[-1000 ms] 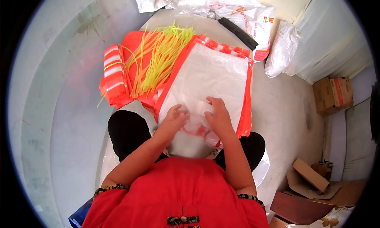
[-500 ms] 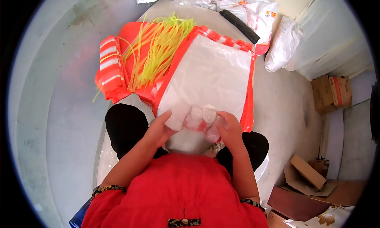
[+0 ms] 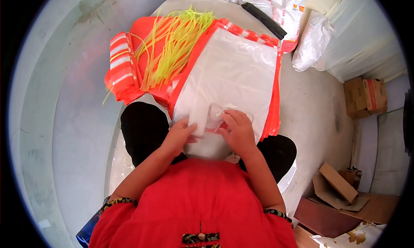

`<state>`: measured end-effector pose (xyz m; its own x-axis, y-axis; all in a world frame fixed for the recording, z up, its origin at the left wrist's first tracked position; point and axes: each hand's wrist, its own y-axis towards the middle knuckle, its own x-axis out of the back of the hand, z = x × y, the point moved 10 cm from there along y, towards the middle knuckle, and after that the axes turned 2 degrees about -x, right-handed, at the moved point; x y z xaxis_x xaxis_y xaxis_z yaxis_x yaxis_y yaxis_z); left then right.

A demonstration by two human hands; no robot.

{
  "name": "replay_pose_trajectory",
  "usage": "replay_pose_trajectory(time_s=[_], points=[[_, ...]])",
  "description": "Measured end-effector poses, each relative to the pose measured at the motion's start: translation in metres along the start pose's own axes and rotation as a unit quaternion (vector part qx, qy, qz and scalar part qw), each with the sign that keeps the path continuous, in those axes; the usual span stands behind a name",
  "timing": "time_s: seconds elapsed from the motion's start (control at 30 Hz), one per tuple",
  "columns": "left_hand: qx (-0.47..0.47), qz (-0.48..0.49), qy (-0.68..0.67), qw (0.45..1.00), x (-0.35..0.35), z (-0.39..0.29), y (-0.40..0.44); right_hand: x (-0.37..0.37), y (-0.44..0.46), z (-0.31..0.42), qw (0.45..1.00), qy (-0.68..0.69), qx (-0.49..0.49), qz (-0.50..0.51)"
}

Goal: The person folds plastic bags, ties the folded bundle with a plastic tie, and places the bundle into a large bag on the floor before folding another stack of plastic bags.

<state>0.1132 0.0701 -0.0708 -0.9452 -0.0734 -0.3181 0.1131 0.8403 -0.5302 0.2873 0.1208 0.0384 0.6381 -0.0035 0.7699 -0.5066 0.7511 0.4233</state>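
A stack of clear plastic bags with red edges (image 3: 235,69) lies in front of me. Near its lower edge my left hand (image 3: 180,135) is closed on a whitish translucent plastic strip (image 3: 199,114), which stands up from the fingers. My right hand (image 3: 236,131) is bent over crumpled clear plastic (image 3: 215,113), its fingers pressed together; what exactly they pinch is too small to make out. Yellow-green ties (image 3: 177,49) lie in a loose bunch left of the stack, on red plastic. A red-and-white striped roll (image 3: 122,69) rests at the far left.
A black rolled object (image 3: 264,21) lies behind the stack on the pale round surface (image 3: 207,145). White sacks (image 3: 286,15) stand at the back, another white bundle (image 3: 313,41) to their right. Cardboard boxes (image 3: 366,97) sit at the right, with opened cardboard (image 3: 338,183) lower down.
The plastic between my hands has changed shape; a narrow strip now stands up at my left hand. My right hand has shifted left and curled inward. The view has shifted slightly.
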Motion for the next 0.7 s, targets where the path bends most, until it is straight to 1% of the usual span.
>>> replay_pose_trajectory(time_s=[0.1,0.2,0.3,0.4,0.5,0.6,0.7], points=[[-0.027,-0.027,0.001,0.999,-0.002,-0.005,-0.005,-0.013,0.007,0.032,0.997,-0.023,0.069,0.031],[-0.084,-0.006,0.099,0.991,0.0,-0.019,-0.007,-0.015,0.013,0.064,0.994,-0.014,0.098,0.049],[-0.095,-0.014,0.129,0.987,-0.001,-0.031,-0.014,-0.023,0.015,0.073,0.995,-0.029,0.098,0.007],[-0.137,0.011,0.123,0.983,-0.008,-0.043,-0.019,-0.03,0.019,0.067,0.995,-0.011,0.099,0.007],[-0.146,0.021,0.225,0.963,-0.005,-0.053,-0.02,-0.029,0.019,0.05,0.996,0.065,0.06,-0.01],[-0.287,0.01,0.292,0.912,-0.005,-0.077,-0.008,-0.018,0.022,0.034,0.997,0.069,0.004,-0.026],[-0.357,-0.072,0.32,0.875,-0.007,-0.109,-0.006,0.005,0.026,0.016,0.989,0.125,-0.064,-0.053]])
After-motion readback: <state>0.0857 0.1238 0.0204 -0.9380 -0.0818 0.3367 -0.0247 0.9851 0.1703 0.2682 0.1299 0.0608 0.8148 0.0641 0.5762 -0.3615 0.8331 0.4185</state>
